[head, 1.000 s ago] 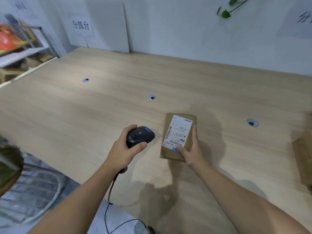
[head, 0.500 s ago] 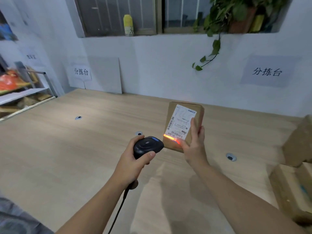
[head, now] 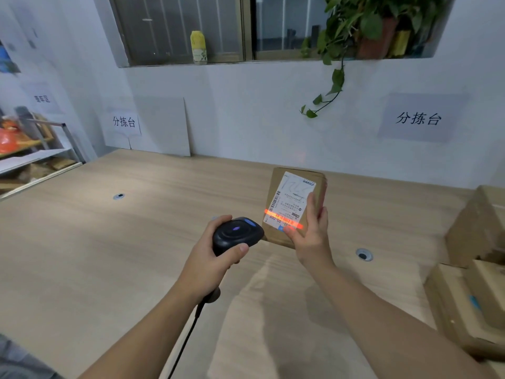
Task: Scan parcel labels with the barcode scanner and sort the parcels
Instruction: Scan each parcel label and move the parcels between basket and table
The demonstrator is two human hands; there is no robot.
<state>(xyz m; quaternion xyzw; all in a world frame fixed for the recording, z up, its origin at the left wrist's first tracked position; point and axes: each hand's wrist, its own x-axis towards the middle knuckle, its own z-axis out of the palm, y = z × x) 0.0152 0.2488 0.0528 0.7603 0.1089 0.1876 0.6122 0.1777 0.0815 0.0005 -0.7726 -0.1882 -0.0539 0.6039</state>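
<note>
The parcel (head: 277, 236), a small brown cardboard box, is held up above the wooden bench (head: 109, 255), tilted slightly, with its white label (head: 289, 203) facing the camera. The right hand (head: 311, 242) grips it at the lower right corner: two fingers (head: 310, 209) press flat on the label side, and the others curl round the right edge to the back. A red scan line (head: 284, 218) runs across the lower part of the label and onto the fingers there.

The left hand (head: 210, 261) holds the black barcode scanner (head: 236, 236) just left of the parcel and slightly below it, its head pointed at the label. Its fingers are wrapped round the handle and the thumb lies along the side of the head. A black cable (head: 188, 337) hangs down from the handle.

On the right of the bench, several cardboard boxes (head: 470, 305) lie stacked together. A paper sign (head: 418, 119) with Chinese characters is stuck to the white wall behind, and a potted plant (head: 355, 23) trails down from the window ledge. A metal shelf (head: 35, 154) stands at the far left.
</note>
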